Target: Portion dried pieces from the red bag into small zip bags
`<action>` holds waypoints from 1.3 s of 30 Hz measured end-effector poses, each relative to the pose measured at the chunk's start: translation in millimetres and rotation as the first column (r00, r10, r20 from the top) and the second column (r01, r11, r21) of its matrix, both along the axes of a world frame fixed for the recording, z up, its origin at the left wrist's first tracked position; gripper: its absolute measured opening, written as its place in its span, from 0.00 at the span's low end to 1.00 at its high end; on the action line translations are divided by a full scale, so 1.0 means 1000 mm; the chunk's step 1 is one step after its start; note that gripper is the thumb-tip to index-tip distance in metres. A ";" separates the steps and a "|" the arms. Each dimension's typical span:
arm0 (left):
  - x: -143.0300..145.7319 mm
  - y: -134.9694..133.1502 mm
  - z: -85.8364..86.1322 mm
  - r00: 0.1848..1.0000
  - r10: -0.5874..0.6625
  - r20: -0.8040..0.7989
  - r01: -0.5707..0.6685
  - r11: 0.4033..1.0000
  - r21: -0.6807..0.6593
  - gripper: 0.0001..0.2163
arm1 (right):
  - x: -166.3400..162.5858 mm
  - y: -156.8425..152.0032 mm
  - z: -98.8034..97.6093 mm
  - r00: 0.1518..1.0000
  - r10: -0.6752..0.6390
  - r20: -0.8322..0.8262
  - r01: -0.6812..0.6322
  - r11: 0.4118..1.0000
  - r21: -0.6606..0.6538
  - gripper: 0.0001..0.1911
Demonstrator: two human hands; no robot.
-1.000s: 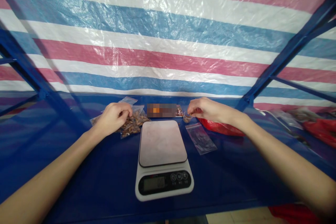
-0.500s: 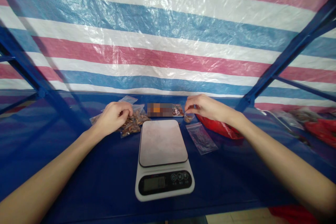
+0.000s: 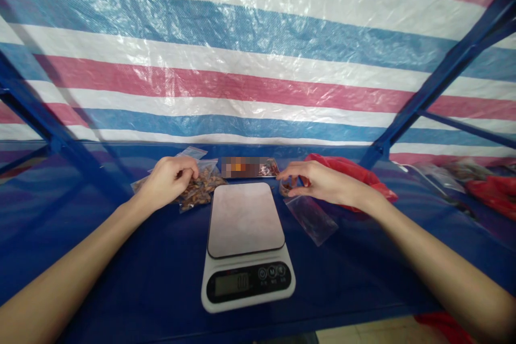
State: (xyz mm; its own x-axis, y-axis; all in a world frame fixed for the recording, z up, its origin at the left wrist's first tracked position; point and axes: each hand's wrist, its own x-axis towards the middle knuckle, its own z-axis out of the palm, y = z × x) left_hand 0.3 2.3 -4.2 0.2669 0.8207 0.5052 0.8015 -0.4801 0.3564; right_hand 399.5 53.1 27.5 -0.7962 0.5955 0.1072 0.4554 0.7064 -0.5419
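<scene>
Dried brown pieces (image 3: 197, 189) fill the clear zip bag (image 3: 203, 185) at the far left of the blue shelf (image 3: 121, 279), and my left hand (image 3: 169, 180) rests on that bag with the fingers curled in, pinching at its contents; whether a piece is actually caught between them I cannot tell. The pieces look brittle and irregular, so I judge a light pinch better than a squeeze that would crumble them. Just right of the bag stands the white kitchen scale (image 3: 246, 247), its smooth rounded platform bare and its dark display facing me; anything I bring over should land near the middle of that platform. Behind it lies a flat packet (image 3: 250, 167). Right of the scale, my right hand (image 3: 318, 184) closes thumb and fingers round a small clear cup (image 3: 286, 187) with brown matter inside, which I should keep level. Below that hand lies an empty, limp zip pouch (image 3: 312, 217), slick and crinkly, and behind it a crumpled red plastic bag (image 3: 355, 177). A glossy striped tarp (image 3: 258, 64) hangs at the back.
</scene>
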 end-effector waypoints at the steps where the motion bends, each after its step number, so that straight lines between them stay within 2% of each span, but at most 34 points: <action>1: 0.000 0.000 0.000 1.000 0.002 -0.001 -0.002 1.000 -0.006 0.14 | -0.001 -0.004 -0.001 1.000 0.000 -0.002 0.000 1.000 -0.005 0.18; 5: 0.000 -0.001 0.003 1.000 0.011 -0.001 -0.011 0.999 -0.034 0.14 | -0.002 -0.020 0.006 1.000 0.009 0.000 -0.009 0.996 -0.094 0.23; 7: 0.000 -0.002 0.004 1.000 0.023 -0.008 -0.023 0.998 -0.050 0.14 | 0.006 -0.029 0.017 0.999 0.029 -0.018 -0.031 0.990 -0.135 0.28; 9: 0.000 -0.003 0.004 0.999 0.033 -0.013 -0.034 0.997 -0.069 0.14 | 0.022 -0.037 0.031 0.998 0.006 -0.066 -0.013 0.994 -0.106 0.26; 11: -0.001 -0.003 0.003 0.999 0.036 -0.008 -0.037 0.995 -0.089 0.13 | 0.047 -0.042 0.044 0.983 -0.110 -0.147 0.107 0.994 -0.026 0.16; 13: -0.002 -0.003 0.002 0.999 0.032 -0.001 -0.032 0.994 -0.105 0.12 | 0.075 -0.042 0.050 0.939 -0.269 -0.212 0.280 0.960 0.022 0.12; 16: -0.001 -0.004 0.003 1.000 0.023 0.008 -0.022 0.992 -0.121 0.09 | 0.110 -0.038 0.042 0.900 -0.410 -0.151 0.412 0.911 -0.020 0.13; 19: -0.001 -0.007 0.005 1.000 0.018 0.017 -0.016 0.993 -0.118 0.07 | 0.127 -0.038 0.023 0.921 -0.388 -0.029 0.387 0.922 -0.026 0.14; 22: -0.001 -0.007 0.005 0.999 0.040 0.024 -0.038 0.994 -0.101 0.07 | 0.138 -0.043 0.012 0.931 -0.364 0.034 0.359 0.928 0.097 0.21; 25: -0.003 -0.004 0.004 0.997 0.070 0.023 -0.068 0.994 -0.089 0.10 | 0.154 -0.044 0.015 0.916 -0.390 0.091 0.356 0.897 0.261 0.16; 28: -0.003 -0.001 0.003 0.997 0.075 0.010 -0.074 0.995 -0.072 0.12 | 0.167 -0.037 0.026 0.870 -0.492 -0.003 0.460 0.811 0.361 0.15; 32: -0.003 0.001 0.004 0.997 0.072 0.006 -0.071 0.996 -0.050 0.13 | 0.163 -0.036 0.040 0.712 -0.659 -0.243 0.695 0.610 0.382 0.18; 34: -0.004 0.001 0.004 0.997 0.079 0.009 -0.079 0.995 -0.054 0.13 | 0.149 -0.047 0.043 0.690 -0.641 -0.336 0.712 0.515 0.478 0.19; 35: -0.004 0.000 0.004 0.997 0.080 0.010 -0.080 0.995 -0.060 0.12 | 0.140 -0.054 0.042 0.719 -0.603 -0.347 0.678 0.498 0.541 0.18; 36: -0.005 0.000 0.003 0.997 0.077 0.013 -0.076 0.995 -0.065 0.11 | 0.131 -0.062 0.040 0.771 -0.550 -0.320 0.614 0.512 0.600 0.17; 37: -0.005 -0.001 0.003 0.997 0.069 0.016 -0.068 0.995 -0.071 0.10 | 0.123 -0.070 0.037 0.834 -0.493 -0.248 0.523 0.563 0.639 0.15; 39: -0.005 -0.003 0.003 0.999 0.049 0.020 -0.047 0.995 -0.083 0.08 | 0.112 -0.078 0.027 0.921 -0.390 -0.003 0.299 0.702 0.646 0.14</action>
State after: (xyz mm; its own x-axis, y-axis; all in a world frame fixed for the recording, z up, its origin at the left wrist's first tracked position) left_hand -4.8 -0.3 -1.0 0.2155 0.8714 0.4406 0.8147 -0.4092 0.4109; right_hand 511.7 -24.6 54.0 -0.5815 0.6649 0.4688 0.7666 0.6408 0.0420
